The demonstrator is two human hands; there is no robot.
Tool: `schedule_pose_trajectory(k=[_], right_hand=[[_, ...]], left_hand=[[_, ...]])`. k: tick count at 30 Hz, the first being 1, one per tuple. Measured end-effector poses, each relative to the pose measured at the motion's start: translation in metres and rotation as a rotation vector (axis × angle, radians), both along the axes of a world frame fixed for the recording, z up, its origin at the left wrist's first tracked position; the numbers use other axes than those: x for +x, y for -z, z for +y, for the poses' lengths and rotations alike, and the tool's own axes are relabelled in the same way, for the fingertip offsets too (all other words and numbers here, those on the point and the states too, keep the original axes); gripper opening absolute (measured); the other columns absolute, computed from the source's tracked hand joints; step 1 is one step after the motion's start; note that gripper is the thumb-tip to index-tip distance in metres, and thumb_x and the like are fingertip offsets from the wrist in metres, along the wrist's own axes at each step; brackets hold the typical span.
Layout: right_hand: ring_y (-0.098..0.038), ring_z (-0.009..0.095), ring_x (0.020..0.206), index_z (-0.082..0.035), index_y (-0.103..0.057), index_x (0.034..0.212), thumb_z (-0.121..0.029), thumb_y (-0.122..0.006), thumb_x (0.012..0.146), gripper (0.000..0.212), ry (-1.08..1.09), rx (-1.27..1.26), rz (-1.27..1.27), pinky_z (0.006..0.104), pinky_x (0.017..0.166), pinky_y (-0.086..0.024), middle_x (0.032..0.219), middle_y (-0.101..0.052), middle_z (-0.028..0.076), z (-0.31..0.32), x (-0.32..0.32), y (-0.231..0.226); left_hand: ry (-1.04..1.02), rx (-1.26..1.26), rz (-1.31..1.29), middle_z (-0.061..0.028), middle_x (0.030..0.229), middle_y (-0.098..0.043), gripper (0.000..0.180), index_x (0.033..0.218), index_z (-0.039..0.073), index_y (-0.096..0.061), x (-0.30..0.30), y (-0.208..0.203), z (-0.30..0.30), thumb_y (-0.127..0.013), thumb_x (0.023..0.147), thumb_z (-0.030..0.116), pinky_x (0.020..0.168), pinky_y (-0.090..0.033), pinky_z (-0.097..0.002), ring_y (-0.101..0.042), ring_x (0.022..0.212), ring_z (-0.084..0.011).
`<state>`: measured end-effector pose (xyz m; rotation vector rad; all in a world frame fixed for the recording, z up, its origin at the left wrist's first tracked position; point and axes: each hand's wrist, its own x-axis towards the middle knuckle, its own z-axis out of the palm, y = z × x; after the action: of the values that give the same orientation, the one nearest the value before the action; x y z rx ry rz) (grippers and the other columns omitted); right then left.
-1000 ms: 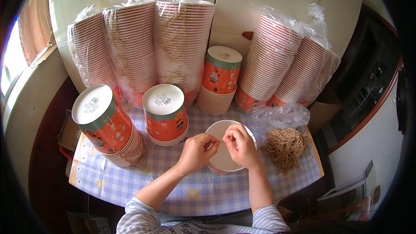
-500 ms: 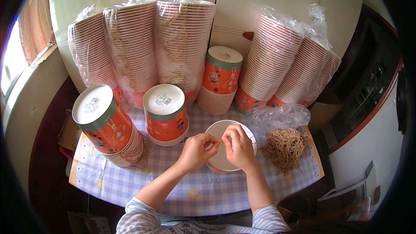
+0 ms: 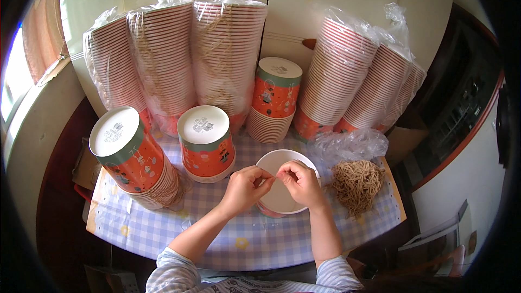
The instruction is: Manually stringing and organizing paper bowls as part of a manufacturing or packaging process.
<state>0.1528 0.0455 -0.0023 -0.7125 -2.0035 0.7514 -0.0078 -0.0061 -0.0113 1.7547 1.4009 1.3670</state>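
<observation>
Your hands meet over the open white tub [image 3: 281, 202], which stands mouth up near the front of the checked tablecloth [image 3: 217, 244]. Your left hand [image 3: 246, 187] is above the tub's left rim, thumb and index fingertips drawn closed in a pinch. Your right hand [image 3: 300, 184] is above the tub's right side, its fingertips likewise pinched together and just beside the left ones. Whatever lies between the fingertips is too small to tell. Just right of the tub you have a loose heap of tan string [image 3: 358, 185], with crumpled clear plastic [image 3: 353, 144] behind it. Left of the tub stands a short upside-down stack [image 3: 209, 156] in orange and green; farther left, a leaning stack [image 3: 138, 165] has string around its lower part. Directly behind the tub is another upside-down stack [image 3: 277, 97]. Beyond it to the left rise three tall bagged stacks [image 3: 230, 49], and behind the tub to the right, more tall stacks in clear bags [image 3: 342, 70].
</observation>
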Motion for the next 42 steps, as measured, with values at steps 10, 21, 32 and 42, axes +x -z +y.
schedule_pose_trajectory(k=[10,21,32,42], right_hand=[[-0.056,0.012,0.062,0.000,-0.058,0.081,-0.008,-0.061,0.081,0.009,0.042,-0.097,-0.008,0.0239,0.054,-0.044,0.073,-0.060,0.007,-0.003,0.001,-0.001],[-0.054,0.008,0.063,0.000,-0.059,0.081,-0.013,-0.062,0.081,0.014,-0.038,-0.112,0.013,0.0213,0.057,-0.044,0.075,-0.061,0.004,-0.009,0.000,-0.005],[-0.057,0.014,0.063,-0.001,-0.058,0.079,-0.009,-0.063,0.079,0.010,-0.043,-0.088,-0.045,0.0256,0.055,-0.044,0.072,-0.058,0.006,-0.016,0.003,-0.013],[-0.053,0.015,0.060,-0.001,-0.055,0.075,-0.006,-0.059,0.080,0.008,0.056,0.001,0.053,0.0253,0.054,-0.042,0.068,-0.055,0.006,-0.020,0.010,-0.026]], left_hand=[[0.055,0.047,0.013,-0.0097,0.068,-0.058,0.007,0.077,0.002,-0.063,-0.001,-0.005,-0.004,-0.063,0.073,0.008,0.053,-0.045,-0.0311,-0.057,0.060,-0.0215],[0.026,0.210,0.127,-0.0060,0.076,-0.056,0.014,0.079,0.006,-0.064,-0.005,-0.007,-0.003,-0.068,0.068,0.011,0.059,-0.045,-0.0308,-0.054,0.070,-0.0208],[0.039,0.260,0.104,-0.0044,0.073,-0.055,0.012,0.072,0.006,-0.061,-0.009,-0.010,-0.003,-0.069,0.062,0.005,0.060,-0.044,-0.0314,-0.053,0.070,-0.0216],[0.031,0.315,0.245,-0.0041,0.071,-0.054,0.013,0.069,0.006,-0.059,-0.011,-0.015,-0.008,-0.068,0.061,0.002,0.059,-0.044,-0.0295,-0.053,0.069,-0.0195]])
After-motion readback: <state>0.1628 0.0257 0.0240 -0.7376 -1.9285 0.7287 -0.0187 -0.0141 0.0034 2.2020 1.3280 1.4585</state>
